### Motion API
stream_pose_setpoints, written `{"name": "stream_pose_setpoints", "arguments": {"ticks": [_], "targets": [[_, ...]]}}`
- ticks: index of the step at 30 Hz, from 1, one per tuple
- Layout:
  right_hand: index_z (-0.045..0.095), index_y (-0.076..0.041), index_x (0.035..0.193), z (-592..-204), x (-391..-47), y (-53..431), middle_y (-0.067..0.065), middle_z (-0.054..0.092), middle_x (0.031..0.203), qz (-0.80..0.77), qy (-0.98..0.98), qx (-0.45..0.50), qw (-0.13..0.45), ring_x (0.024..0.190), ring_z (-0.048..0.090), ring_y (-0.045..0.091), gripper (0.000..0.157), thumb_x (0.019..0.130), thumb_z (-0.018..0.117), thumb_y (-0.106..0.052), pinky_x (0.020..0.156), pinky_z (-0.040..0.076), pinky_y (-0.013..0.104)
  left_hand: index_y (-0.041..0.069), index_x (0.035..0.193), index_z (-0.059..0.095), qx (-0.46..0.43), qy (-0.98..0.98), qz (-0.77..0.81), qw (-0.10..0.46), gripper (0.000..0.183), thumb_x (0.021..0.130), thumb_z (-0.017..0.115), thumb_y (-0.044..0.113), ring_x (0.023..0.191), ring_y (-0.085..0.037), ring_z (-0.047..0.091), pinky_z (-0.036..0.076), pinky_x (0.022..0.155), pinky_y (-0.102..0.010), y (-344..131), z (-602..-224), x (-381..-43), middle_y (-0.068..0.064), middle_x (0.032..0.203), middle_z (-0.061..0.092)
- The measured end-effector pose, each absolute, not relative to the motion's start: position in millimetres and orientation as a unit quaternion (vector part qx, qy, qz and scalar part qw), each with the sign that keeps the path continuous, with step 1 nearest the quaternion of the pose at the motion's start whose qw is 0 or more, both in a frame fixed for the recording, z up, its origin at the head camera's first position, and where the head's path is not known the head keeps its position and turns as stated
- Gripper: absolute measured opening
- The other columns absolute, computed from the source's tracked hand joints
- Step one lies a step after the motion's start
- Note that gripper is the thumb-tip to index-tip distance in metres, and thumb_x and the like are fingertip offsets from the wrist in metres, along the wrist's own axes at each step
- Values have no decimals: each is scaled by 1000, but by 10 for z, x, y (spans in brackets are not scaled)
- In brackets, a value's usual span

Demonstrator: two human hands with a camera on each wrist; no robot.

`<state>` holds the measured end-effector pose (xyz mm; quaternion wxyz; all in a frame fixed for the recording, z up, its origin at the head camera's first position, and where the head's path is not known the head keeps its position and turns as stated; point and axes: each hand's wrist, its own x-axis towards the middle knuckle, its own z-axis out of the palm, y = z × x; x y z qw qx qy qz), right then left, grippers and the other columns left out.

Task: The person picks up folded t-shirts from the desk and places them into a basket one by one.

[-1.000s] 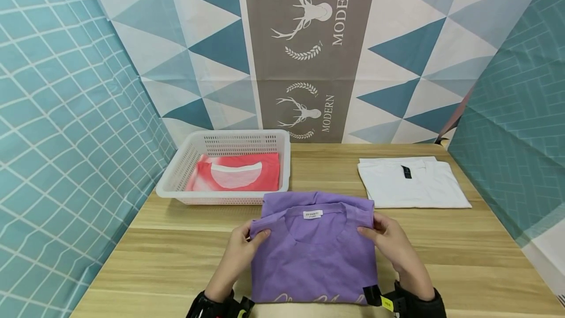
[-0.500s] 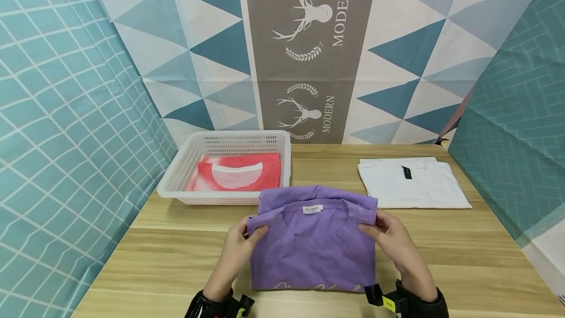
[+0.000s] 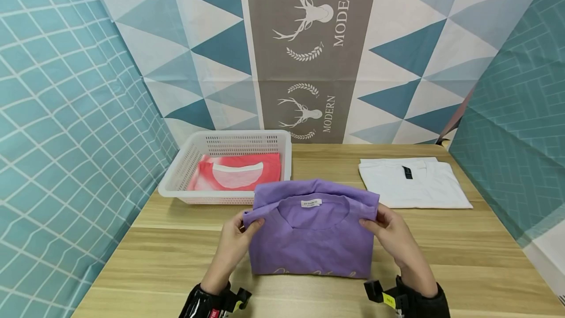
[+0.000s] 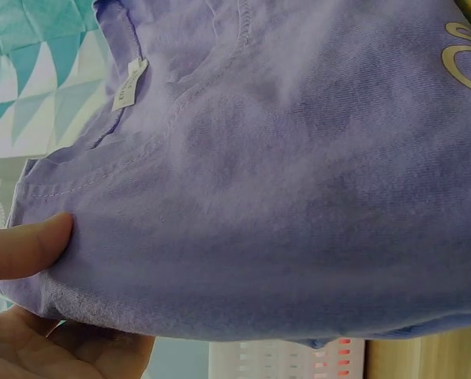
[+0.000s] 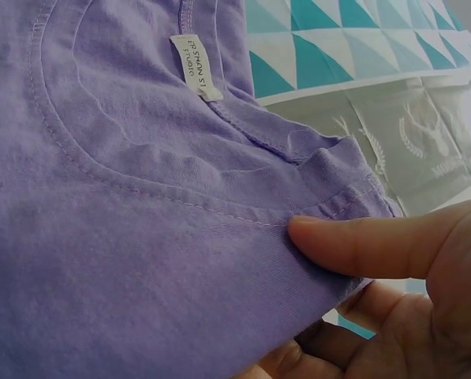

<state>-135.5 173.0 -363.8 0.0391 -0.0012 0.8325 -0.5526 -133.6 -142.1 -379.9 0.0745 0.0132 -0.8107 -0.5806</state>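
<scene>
A purple T-shirt (image 3: 311,244), folded into a rectangle, hangs between both hands with its neckline and white label (image 3: 311,203) facing up. My left hand (image 3: 236,239) pinches its left shoulder corner, thumb on top and fingers beneath. At the opposite shoulder my right hand (image 3: 393,234) pinches the cloth the same way. In the left wrist view the left thumb (image 4: 30,246) presses near the collar seam. The right wrist view has the right thumb (image 5: 361,243) lying beside the neckline stitching, other fingers partly hidden under the fabric. Light lettering shows along the shirt's lower edge.
Behind the shirt at the left stands a white plastic basket (image 3: 176,186) with a folded red-and-white shirt (image 3: 269,168) inside. A folded white T-shirt (image 3: 415,185) lies at the back right of the wooden table (image 3: 441,254). Patterned cloth walls rise on the left, back and right.
Both hands have moved a little away from the body, carrying the purple T-shirt with them toward the basket. Its lower edge has shifted up in the head view. The grip has stayed.
</scene>
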Motion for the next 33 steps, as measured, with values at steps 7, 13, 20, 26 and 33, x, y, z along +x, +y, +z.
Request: {"name": "stream_pose_setpoints", "arguments": {"ticks": [7, 13, 20, 26, 33], "targets": [[50, 4, 133, -3594, -1374, 1735, 23, 61, 122, -549, 835, -17, 27, 90, 57, -6, 43, 93, 59, -7, 80, 49, 15, -5, 100, 67, 18, -810, -580, 79, 16, 86, 67, 2, 76, 4, 54, 48, 69, -16, -1456, -3762, -1381, -20, 97, 69], [50, 2, 134, -3550, -1396, 1714, 22, 60, 124, -540, 841, -19, 32, 95, 57, 0, 42, 94, 58, -7, 81, 49, 16, -5, 93, 67, 17, -818, -567, 97, 11, 85, 68, 2, 70, 3, 51, 46, 64, -16, -1502, -3738, -1423, -17, 87, 67], [52, 1, 133, -3508, -1437, 1647, 23, 61, 124, -542, 840, -29, 17, 95, 57, -2, 42, 93, 60, -8, 80, 49, 14, -7, 94, 66, 17, -818, -562, 123, 13, 85, 69, 1, 74, 6, 53, 48, 68, -15, -1570, -3672, -1467, -17, 91, 68], [53, 2, 132, -3451, -1502, 1570, 24, 62, 123, -554, 831, -45, 9, 91, 57, -8, 41, 92, 60, -6, 80, 49, 14, -7, 97, 67, 34, -814, -566, 126, 14, 86, 67, 1, 74, 7, 53, 48, 69, -13, -1638, -3612, -1493, -18, 95, 68], [52, 1, 132, -3383, -1556, 1492, 24, 62, 122, -556, 829, -61, 10, 95, 59, 4, 40, 93, 59, -5, 81, 49, 16, -6, 100, 67, 42, -819, -555, 140, 16, 87, 68, 4, 76, 8, 54, 48, 70, -12, -1716, -3538, -1506, -18, 97, 69]]}}
